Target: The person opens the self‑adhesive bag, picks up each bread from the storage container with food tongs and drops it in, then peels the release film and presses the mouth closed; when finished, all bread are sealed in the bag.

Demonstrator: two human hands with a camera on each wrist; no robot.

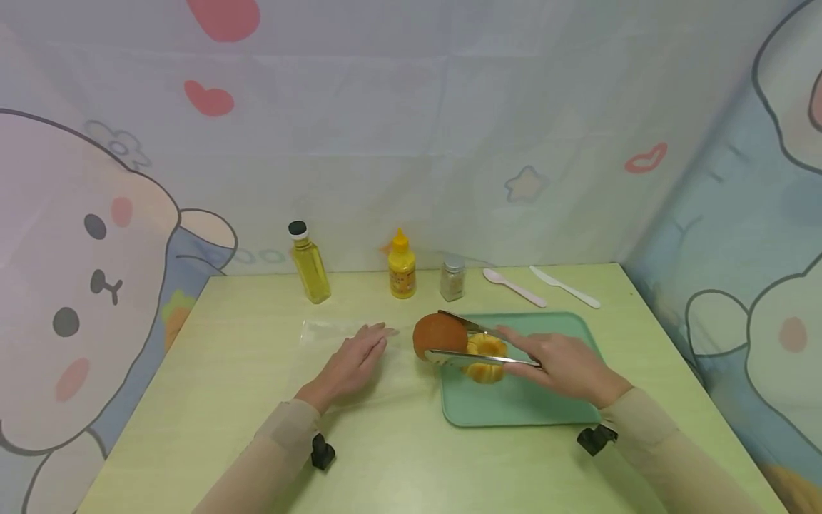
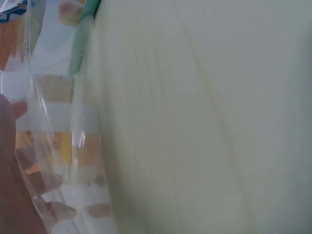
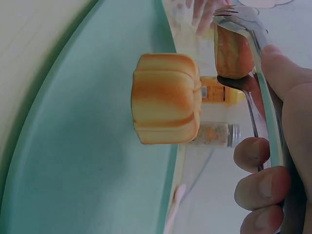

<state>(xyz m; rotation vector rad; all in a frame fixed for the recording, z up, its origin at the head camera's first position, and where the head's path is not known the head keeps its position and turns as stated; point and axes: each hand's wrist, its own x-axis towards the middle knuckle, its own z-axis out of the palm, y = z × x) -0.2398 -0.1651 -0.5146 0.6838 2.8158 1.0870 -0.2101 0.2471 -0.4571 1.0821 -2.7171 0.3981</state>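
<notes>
My right hand (image 1: 565, 363) grips metal tongs (image 1: 484, 357), one tip slotted like a fork. Between the tong tips is a round brown bun (image 1: 439, 334), held up past the tray's left edge. Below, a golden ridged bread roll (image 3: 166, 100) sits on the green tray (image 1: 520, 410). My left hand (image 1: 349, 364) lies to the left of the bun with its fingers extended. It touches a clear plastic container (image 2: 85, 146), whose shiny walls show in the left wrist view; its full shape is hard to make out.
Along the back stand an oil bottle (image 1: 311, 271), a yellow squeeze bottle (image 1: 402, 268) and a small seasoning jar (image 1: 452, 280). A pink spoon (image 1: 516, 288) and a white plastic knife (image 1: 565, 287) lie behind the tray. A printed cloth (image 1: 385, 128) hangs behind the table.
</notes>
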